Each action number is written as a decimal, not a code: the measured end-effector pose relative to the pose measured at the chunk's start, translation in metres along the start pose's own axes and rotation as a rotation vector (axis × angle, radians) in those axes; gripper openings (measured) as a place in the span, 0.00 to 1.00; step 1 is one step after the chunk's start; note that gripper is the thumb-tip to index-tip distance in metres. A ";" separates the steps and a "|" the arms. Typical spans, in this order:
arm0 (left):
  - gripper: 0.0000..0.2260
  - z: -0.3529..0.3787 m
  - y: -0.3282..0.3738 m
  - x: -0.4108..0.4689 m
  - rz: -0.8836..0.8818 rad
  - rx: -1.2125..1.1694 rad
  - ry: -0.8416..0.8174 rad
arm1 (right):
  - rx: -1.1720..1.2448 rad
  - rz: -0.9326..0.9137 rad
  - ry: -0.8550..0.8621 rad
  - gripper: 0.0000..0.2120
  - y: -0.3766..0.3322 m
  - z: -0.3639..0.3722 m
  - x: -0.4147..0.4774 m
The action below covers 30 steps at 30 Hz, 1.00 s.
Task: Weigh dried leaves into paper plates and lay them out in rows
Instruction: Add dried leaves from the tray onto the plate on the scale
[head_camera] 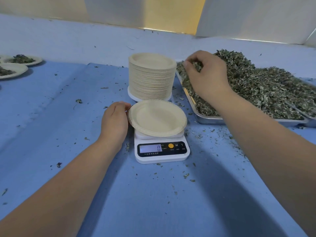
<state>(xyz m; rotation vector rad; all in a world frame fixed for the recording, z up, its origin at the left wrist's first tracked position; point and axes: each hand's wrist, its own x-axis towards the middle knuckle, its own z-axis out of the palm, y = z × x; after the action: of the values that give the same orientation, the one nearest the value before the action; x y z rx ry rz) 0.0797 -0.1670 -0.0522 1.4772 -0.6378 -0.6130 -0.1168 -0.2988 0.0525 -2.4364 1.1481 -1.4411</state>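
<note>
left hand pinches plate rim, 9 o'clock | right hand clutches dried leaves, 2 o'clock | scale reads 0: release plate, sprinkle gradually

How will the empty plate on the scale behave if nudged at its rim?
The plate is likely light: thin, like those in the stack. It overhangs the scale, so a nudge could tip or slide it. Its crimped rim probably gives some stiffness, but a hard grip may bend it.

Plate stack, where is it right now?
In the head view, the plate stack stands at centre, just behind the scale with its empty plate, and left of the metal tray of dried leaves.
</note>
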 end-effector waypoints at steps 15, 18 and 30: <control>0.13 -0.003 0.003 -0.005 0.068 0.011 -0.028 | -0.085 -0.174 -0.526 0.14 -0.047 0.041 -0.042; 0.12 -0.003 0.003 -0.003 0.084 -0.019 -0.037 | -0.071 -0.114 -0.531 0.11 -0.045 0.030 -0.041; 0.15 -0.003 -0.003 -0.004 0.268 0.132 -0.255 | -0.309 0.082 -0.300 0.15 0.031 0.005 -0.075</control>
<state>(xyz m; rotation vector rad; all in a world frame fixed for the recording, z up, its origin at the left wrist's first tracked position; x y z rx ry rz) 0.0792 -0.1618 -0.0548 1.4142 -1.0737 -0.5622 -0.1506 -0.2744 -0.0174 -2.6443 1.4641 -0.8895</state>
